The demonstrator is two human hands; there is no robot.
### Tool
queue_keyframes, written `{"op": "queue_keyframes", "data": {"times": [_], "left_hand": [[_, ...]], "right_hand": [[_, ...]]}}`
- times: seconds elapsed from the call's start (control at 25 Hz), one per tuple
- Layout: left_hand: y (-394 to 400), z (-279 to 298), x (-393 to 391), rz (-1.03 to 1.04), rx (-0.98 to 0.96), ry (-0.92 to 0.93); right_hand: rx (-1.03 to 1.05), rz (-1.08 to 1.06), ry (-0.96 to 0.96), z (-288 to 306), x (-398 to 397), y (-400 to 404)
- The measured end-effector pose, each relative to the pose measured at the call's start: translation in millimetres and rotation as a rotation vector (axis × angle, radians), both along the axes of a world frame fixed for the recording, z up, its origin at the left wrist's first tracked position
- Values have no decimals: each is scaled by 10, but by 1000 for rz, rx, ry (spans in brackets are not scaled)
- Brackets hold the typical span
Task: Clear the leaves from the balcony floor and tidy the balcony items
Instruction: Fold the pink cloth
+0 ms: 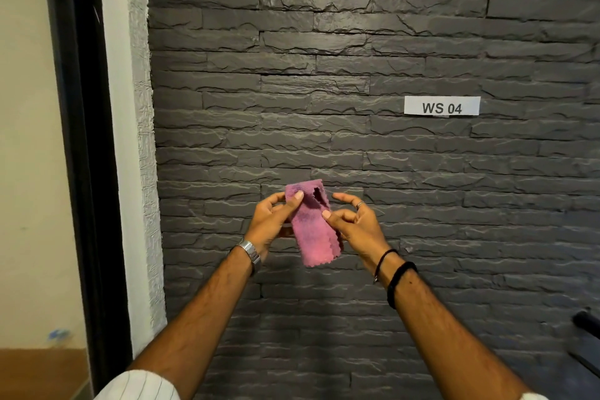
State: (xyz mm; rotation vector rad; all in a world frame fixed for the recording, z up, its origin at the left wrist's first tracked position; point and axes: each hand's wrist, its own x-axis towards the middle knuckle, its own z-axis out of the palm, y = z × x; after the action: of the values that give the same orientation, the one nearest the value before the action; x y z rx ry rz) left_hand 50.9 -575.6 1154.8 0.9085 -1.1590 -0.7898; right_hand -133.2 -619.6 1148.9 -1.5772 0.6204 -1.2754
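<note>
- Left hand (272,221) pinches the folded pink cloth (311,227) near its top, thumb over the front.
- Right hand (354,224) grips the cloth's right edge, fingers curled.
- Cloth held up before the dark stone wall (357,42).

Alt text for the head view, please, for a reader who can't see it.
Two hands hold a small folded pink cloth up before a dark stone-clad wall: left hand and right hand each pinch it. A white label reads "WS 04".

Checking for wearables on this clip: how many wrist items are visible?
3: a metal watch on the left wrist, and a thin black cord and thicker black band on the right wrist.
</note>
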Motion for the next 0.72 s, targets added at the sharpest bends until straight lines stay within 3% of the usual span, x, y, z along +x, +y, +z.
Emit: {"op": "queue_keyframes", "data": {"times": [0.12, 0.28, 0.4, 0.56, 0.72], "left_hand": [[-45, 59, 30, 57, 13, -31], [-86, 126, 133, 224, -63, 110], [-51, 25, 181, 186, 11, 123], [35, -358, 167, -5, 179, 0], [108, -582, -95, -67, 89, -87]], "right_hand": [[-71, 58, 137, -81, -13, -23], [-89, 84, 263, -296, -37, -64], [-75, 90, 235, -384, -68, -65], [-27, 70, 84, -384, -61, -58], [55, 73, 3, -378, -79, 17]]}}
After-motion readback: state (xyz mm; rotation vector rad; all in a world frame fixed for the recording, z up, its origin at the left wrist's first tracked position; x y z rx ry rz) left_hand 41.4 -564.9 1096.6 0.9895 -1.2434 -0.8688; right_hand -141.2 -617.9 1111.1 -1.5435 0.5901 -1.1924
